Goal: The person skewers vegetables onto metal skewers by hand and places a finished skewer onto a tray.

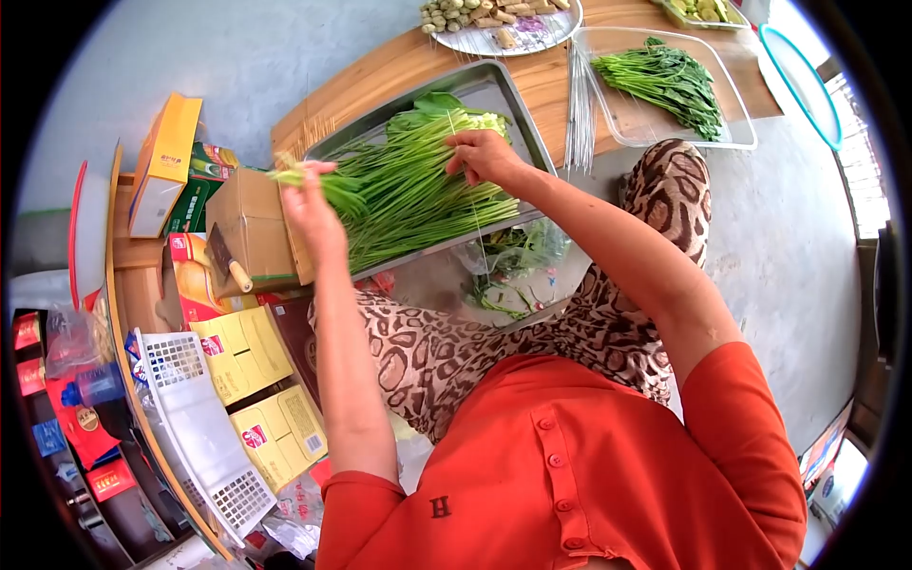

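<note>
My left hand [312, 211] is closed on a small bunch of greens [287, 175] at the tray's left end. Over the right part of the tray, my right hand [483, 157] has its fingers pinched on a thin skewer [482, 223], which is faint against the leaves. Long green stalks [408, 190] fill much of the dark metal tray [532, 128] beneath both hands. A bundle of thin metal skewers [579, 109] lies just right of the tray.
A clear bin [741, 123] with leafy greens [665, 81] stands at the right. A plate [537, 40] of rolled food is at the top. A cardboard box [249, 223] with a knife [228, 261] is left of the tray. Plastic bags [532, 247] lie below it.
</note>
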`<state>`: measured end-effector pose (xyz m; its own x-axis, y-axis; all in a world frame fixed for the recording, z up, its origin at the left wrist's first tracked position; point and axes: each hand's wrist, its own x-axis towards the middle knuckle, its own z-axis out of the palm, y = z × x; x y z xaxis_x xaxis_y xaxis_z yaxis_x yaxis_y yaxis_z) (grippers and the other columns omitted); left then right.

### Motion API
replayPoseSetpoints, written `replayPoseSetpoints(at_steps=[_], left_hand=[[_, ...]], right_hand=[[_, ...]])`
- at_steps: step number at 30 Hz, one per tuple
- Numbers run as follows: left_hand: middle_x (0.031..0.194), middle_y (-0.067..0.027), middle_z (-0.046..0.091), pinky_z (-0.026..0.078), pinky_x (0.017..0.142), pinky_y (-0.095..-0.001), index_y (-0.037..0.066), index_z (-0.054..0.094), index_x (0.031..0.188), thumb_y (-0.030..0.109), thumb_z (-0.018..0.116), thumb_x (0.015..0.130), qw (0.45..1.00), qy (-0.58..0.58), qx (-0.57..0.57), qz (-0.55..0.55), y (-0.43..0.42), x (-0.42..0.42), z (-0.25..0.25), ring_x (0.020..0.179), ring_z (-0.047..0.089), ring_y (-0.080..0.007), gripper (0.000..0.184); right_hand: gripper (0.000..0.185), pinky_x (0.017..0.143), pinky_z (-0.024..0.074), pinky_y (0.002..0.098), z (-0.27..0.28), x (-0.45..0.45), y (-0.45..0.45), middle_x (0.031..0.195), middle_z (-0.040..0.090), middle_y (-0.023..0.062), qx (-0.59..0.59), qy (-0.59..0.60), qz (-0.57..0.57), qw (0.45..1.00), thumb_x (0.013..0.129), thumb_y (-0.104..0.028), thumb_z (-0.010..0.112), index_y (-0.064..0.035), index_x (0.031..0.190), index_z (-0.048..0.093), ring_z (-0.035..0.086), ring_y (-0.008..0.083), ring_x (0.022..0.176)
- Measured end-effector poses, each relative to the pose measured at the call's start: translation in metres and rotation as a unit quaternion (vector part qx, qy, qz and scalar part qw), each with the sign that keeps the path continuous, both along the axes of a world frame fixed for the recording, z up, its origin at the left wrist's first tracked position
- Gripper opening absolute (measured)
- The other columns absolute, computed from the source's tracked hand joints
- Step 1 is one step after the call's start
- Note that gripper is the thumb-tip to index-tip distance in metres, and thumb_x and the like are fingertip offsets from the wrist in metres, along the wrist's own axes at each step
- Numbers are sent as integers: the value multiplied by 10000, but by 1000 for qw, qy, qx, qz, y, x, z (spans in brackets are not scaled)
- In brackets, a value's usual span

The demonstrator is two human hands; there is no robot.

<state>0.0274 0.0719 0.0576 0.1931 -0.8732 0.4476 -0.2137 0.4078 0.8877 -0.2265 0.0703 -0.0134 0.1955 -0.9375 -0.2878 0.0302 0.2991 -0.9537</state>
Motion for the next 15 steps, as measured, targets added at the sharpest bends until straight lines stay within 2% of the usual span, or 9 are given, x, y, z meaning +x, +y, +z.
replayPoseSetpoints(at_steps=[2,4,5,6,7,9,11,12,15], left_hand=[[894,-95,634,428,833,-319,41,515,1000,244,560,941,993,97,-41,47,6,28,37,870,553,-141,216],[852,-136,635,465,797,-339,17,471,1031,243,591,913,983,120,-102,92,13,69,79,807,585,-175,282],[886,-162,638,476,853,-383,11,456,1083,214,556,934,981,112,-139,80,25,84,104,879,615,-230,271],[877,-165,634,503,831,-400,-7,446,1094,249,552,937,976,106,-184,56,35,108,124,883,618,-260,319],[872,-153,627,513,807,-424,-14,463,1062,303,570,924,967,58,-228,97,57,102,154,877,617,-287,362],[799,-100,538,485,775,-410,10,470,1032,348,577,924,955,95,-276,51,83,111,190,762,530,-212,371],[797,-80,518,448,730,-354,17,476,1049,363,578,923,950,85,-281,104,104,96,213,721,463,-182,383],[797,-74,521,435,718,-331,21,480,1050,357,577,925,949,109,-270,120,112,84,215,708,454,-174,371],[791,-54,526,415,634,-271,45,503,1026,346,552,945,972,156,-167,51,121,50,189,678,457,-137,315]], right_hand=[[404,483,442,237,2,-1,1,851,691,97,6,7,10,1000,900,-65,456,27,1291,498,534,105,488],[409,497,451,240,0,-1,2,857,691,89,10,-11,11,1000,900,-66,456,27,1296,495,544,107,498],[406,504,457,245,-2,-1,2,861,690,82,9,-11,9,1000,902,-71,461,20,1295,500,549,105,503],[406,504,457,245,-5,-1,2,861,690,82,8,-11,14,1000,902,-71,461,20,1295,500,549,105,503],[401,489,460,244,-8,-1,1,847,692,94,-2,-12,10,1000,894,-66,465,25,1282,510,555,112,490],[400,478,458,242,-10,0,2,841,692,102,-10,-12,11,1000,893,-67,469,25,1280,510,570,118,489],[399,482,458,241,-16,0,2,841,692,102,-7,-18,17,1000,896,-70,467,23,1282,505,577,120,498],[398,486,458,240,-14,-2,1,841,691,101,-1,-24,17,1000,899,-73,464,21,1284,501,584,122,507],[359,472,412,233,5,-4,8,777,664,85,-21,-37,-1,999,929,-91,451,16,1267,508,512,99,487]])
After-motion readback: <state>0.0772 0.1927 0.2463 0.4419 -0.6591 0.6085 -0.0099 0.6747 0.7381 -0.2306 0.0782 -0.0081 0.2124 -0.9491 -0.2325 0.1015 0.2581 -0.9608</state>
